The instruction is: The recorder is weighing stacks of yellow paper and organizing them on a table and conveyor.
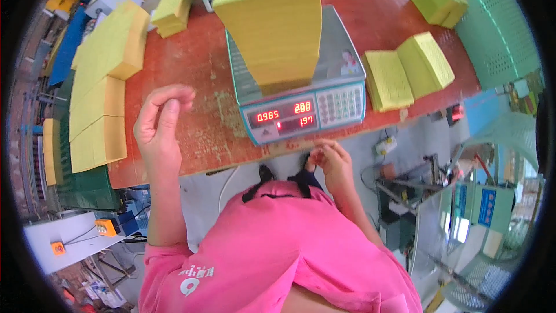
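A tall stack of yellow paper sheets (272,29) with a rough, dotted top stands on the pan of a digital scale (243,81) with lit red digits. My left hand (159,119) hovers over the red table left of the scale, fingers bent and thumb apart, with nothing visible in it. Close to the scale's front edge, my right hand (333,162) hangs in front of the table edge. Its fingers are loosely curled and I see nothing in them. Neither hand touches the stack.
Yellow paper blocks (110,52) line the table's left side. A smaller yellow stack (172,13) is behind them. Two leaning yellow bundles (408,72) lie right of the scale, another block (439,1) farther back beside a green perforated basket (501,35). The worn red table (194,69) ends before me.
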`<state>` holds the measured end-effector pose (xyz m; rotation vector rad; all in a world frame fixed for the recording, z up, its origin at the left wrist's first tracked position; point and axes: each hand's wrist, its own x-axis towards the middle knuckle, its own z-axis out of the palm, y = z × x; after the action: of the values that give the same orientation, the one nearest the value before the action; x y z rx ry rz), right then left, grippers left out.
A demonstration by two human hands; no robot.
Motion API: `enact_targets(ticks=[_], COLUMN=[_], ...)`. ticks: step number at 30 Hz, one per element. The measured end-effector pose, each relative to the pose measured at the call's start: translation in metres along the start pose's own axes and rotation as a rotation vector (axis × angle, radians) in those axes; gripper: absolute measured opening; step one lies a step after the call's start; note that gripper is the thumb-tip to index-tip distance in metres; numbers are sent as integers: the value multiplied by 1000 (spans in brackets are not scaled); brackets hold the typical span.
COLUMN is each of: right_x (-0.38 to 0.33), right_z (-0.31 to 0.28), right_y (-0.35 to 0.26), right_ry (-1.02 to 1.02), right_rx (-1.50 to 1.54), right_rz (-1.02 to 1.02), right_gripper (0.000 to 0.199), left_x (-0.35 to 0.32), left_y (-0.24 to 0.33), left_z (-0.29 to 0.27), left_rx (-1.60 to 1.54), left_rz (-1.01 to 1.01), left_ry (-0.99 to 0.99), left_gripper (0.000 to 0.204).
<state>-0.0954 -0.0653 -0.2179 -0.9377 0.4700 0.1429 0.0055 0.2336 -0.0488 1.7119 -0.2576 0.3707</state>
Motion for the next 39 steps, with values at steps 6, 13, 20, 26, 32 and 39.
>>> enact_targets(ticks=[6,13,20,26,32,39], right_x=[7,18,33,31,24,20], right_z=[-23,-56,-71,-53,-15,59], right_y=[-26,-73,-91,-98,-144,-226], right_ry=[-125,-210,-273,-341,-421,-847], right_rx=[-26,-107,-117,-147,-241,221], right_rz=[64,146,197,219,52,-79], right_gripper=[19,19,19,19,25,59], left_x=[81,126,141,141,127,57], left_y=[85,72,75,77,89,125], left_z=[72,101,103,102,112,145], left_rx=[447,589,683,889,917,1068], left_rz=[561,338,301,517,766,1113], left_ry=[-253,-359,-449,-419,-218,-311], left_gripper=[32,45,43,38,38,25])
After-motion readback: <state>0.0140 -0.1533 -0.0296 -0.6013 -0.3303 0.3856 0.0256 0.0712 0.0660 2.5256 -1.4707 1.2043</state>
